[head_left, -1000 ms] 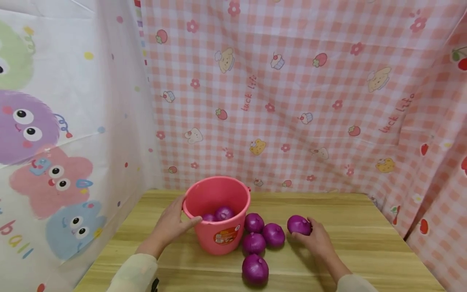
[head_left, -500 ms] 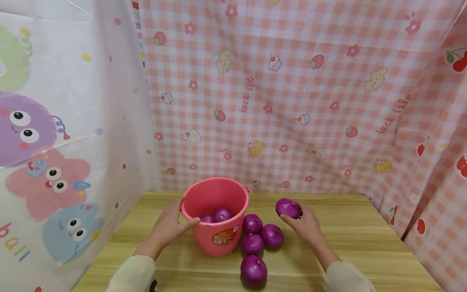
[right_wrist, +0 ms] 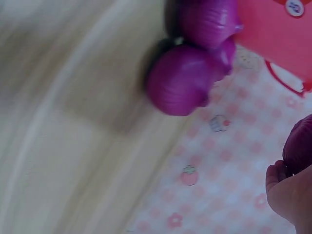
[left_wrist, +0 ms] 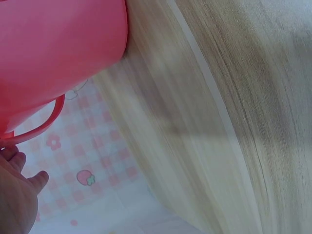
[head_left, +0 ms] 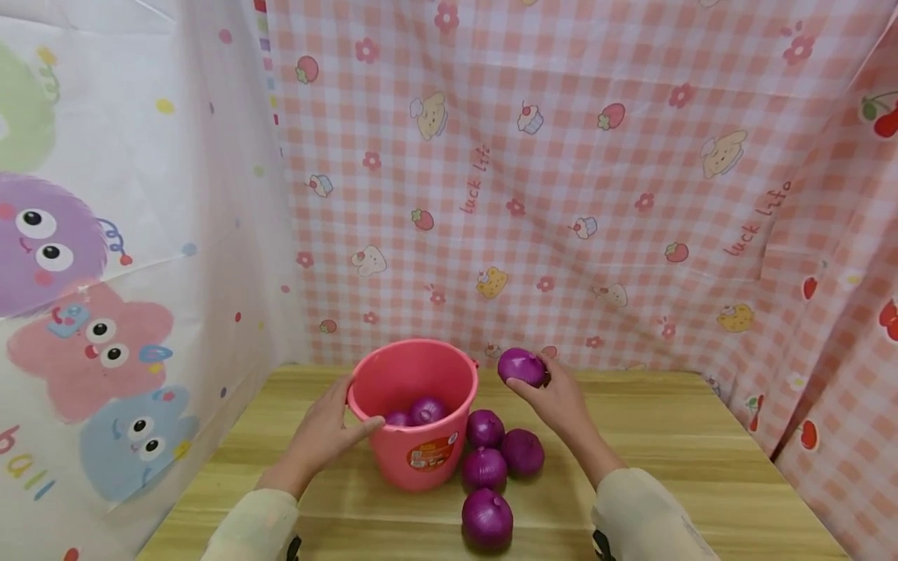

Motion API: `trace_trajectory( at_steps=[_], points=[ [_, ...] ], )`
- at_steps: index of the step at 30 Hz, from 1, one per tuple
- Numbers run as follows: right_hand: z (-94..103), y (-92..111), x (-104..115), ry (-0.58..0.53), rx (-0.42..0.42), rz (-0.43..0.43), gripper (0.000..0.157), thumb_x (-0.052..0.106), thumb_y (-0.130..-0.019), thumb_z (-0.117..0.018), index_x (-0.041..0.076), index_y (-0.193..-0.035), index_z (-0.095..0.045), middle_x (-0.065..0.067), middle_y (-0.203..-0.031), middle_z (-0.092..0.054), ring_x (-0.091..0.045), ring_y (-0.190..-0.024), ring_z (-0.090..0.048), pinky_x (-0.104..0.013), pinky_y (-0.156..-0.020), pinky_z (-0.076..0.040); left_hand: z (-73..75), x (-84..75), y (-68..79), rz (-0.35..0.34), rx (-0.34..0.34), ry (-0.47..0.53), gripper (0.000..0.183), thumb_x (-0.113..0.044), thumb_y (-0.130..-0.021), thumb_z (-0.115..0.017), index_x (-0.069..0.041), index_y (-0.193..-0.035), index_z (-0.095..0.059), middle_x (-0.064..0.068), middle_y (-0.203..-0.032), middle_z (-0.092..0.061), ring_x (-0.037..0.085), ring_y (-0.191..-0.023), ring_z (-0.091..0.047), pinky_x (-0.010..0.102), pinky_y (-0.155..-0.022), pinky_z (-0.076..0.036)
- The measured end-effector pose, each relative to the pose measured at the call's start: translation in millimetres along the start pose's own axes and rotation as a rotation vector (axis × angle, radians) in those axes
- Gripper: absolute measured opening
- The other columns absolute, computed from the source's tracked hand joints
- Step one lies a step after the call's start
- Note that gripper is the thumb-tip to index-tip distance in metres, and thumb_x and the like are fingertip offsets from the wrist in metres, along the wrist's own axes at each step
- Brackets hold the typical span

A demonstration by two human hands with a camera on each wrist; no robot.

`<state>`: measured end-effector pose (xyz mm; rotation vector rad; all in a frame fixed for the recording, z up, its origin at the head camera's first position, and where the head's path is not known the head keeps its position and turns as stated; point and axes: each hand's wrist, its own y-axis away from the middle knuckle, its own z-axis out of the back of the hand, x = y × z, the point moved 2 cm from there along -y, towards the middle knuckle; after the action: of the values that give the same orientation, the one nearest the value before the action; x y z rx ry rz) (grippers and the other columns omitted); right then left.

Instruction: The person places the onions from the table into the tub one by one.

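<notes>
A pink bucket (head_left: 421,456) stands on the table with purple onions (head_left: 427,411) visible inside it. My left hand (head_left: 328,428) grips the bucket's left rim, thumb over the front edge. In the left wrist view, the fingers of that hand sit by the bucket's handle (left_wrist: 41,127). Raised above the table's back edge, to the right of the bucket, a purple onion (head_left: 521,367) is held by my right hand (head_left: 560,398) between thumb and fingers. The right wrist view shows part of this held onion (right_wrist: 300,144) at its right edge.
Several more purple onions (head_left: 487,519) lie in a cluster just right of the bucket, the nearest one toward the front. The wooden table (head_left: 673,460) ends at a pink checked cloth (head_left: 561,171) behind. A white cartoon-print cloth (head_left: 210,179) hangs at the left.
My right hand has lifted the onion off the right side of the table and carried it up and left toward the bucket. My left hand stays on the rim.
</notes>
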<state>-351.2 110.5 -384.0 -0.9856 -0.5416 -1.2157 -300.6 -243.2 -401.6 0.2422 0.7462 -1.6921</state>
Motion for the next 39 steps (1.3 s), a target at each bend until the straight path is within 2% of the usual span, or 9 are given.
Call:
trace_trajectory(
  at_steps=[5, 10, 14, 18, 22, 31, 36, 39],
  points=[
    [-9.1, -5.5, 23.4, -0.032, 0.017, 0.001, 0.073, 0.052, -0.072, -0.069, 0.011, -0.129, -0.046, -0.010, -0.115, -0.048, -0.023, -0.102, -0.054, -0.037, -0.082, -0.049, 1.4, 1.5, 0.7, -0.001, 0.002, 0.002, 0.095, -0.070, -0.068, -0.058, -0.020, -0.142, -0.025, 0.000, -0.140, -0.034, 0.026, -0.125, -0.035, 0.057, -0.094, -0.035],
    [-20.1, -10.3, 44.4, -0.045, 0.017, 0.041, 0.069, 0.052, -0.072, -0.070, 0.017, -0.127, -0.049, -0.004, -0.118, -0.050, -0.018, -0.102, -0.053, -0.034, -0.081, -0.049, 3.0, 1.7, 1.7, 0.002, -0.002, -0.003, 0.096, -0.071, -0.068, -0.057, -0.020, -0.143, -0.024, 0.000, -0.141, -0.033, 0.026, -0.125, -0.034, 0.057, -0.094, -0.034],
    [-27.5, -12.2, 59.1, -0.060, 0.014, 0.075, 0.067, 0.049, -0.072, -0.071, 0.016, -0.125, -0.050, -0.005, -0.118, -0.048, -0.018, -0.100, -0.052, -0.033, -0.081, -0.049, 2.4, 3.1, 0.4, 0.009, -0.008, 0.001, 0.095, -0.071, -0.068, -0.057, -0.022, -0.143, -0.024, -0.001, -0.141, -0.033, 0.025, -0.126, -0.033, 0.058, -0.094, -0.033],
    [-36.7, -12.6, 71.0, -0.095, 0.034, 0.071, 0.067, 0.044, -0.072, -0.073, 0.014, -0.127, -0.049, -0.005, -0.114, -0.052, -0.018, -0.098, -0.055, -0.033, -0.080, -0.050, 1.0, 4.5, -0.9, 0.003, -0.009, 0.006, 0.095, -0.071, -0.067, -0.058, -0.023, -0.143, -0.024, -0.003, -0.141, -0.033, 0.024, -0.126, -0.032, 0.058, -0.094, -0.033],
    [-47.9, -13.1, 81.8, -0.035, 0.032, 0.078, 0.069, 0.047, -0.071, -0.073, 0.015, -0.128, -0.049, -0.006, -0.113, -0.052, -0.019, -0.098, -0.054, -0.034, -0.082, -0.048, 1.6, 4.8, -0.6, -0.010, -0.010, 0.002, 0.095, -0.070, -0.068, -0.057, -0.022, -0.143, -0.024, -0.001, -0.141, -0.033, 0.025, -0.126, -0.032, 0.058, -0.095, -0.032],
    [-68.7, -10.1, 94.2, 0.044, 0.063, 0.122, 0.079, 0.054, -0.069, -0.071, 0.017, -0.133, -0.045, -0.009, -0.125, -0.046, -0.023, -0.109, -0.046, -0.042, -0.088, -0.043, 2.4, 0.4, -0.6, -0.031, -0.013, -0.012, 0.095, -0.070, -0.069, -0.056, -0.020, -0.143, -0.024, 0.001, -0.142, -0.033, 0.026, -0.127, -0.032, 0.057, -0.096, -0.031],
    [-72.6, -8.0, 95.3, 0.053, 0.125, 0.088, 0.091, 0.064, -0.067, -0.065, 0.015, -0.139, -0.037, -0.008, -0.133, -0.042, -0.026, -0.119, -0.040, -0.046, -0.096, -0.036, 2.7, -1.7, -0.2, -0.025, -0.014, -0.008, 0.095, -0.070, -0.069, -0.057, -0.021, -0.143, -0.024, 0.001, -0.142, -0.033, 0.025, -0.127, -0.032, 0.057, -0.097, -0.030],
    [-71.9, -7.3, 92.4, 0.027, 0.140, 0.061, 0.094, 0.068, -0.066, -0.062, 0.018, -0.140, -0.034, -0.007, -0.131, -0.042, -0.026, -0.118, -0.041, -0.046, -0.095, -0.038, 0.5, 0.0, 0.0, -0.022, -0.027, 0.003, 0.093, -0.067, -0.069, -0.060, -0.021, -0.143, -0.025, 0.000, -0.141, -0.034, 0.024, -0.126, -0.034, 0.057, -0.096, -0.031]
  ],
)
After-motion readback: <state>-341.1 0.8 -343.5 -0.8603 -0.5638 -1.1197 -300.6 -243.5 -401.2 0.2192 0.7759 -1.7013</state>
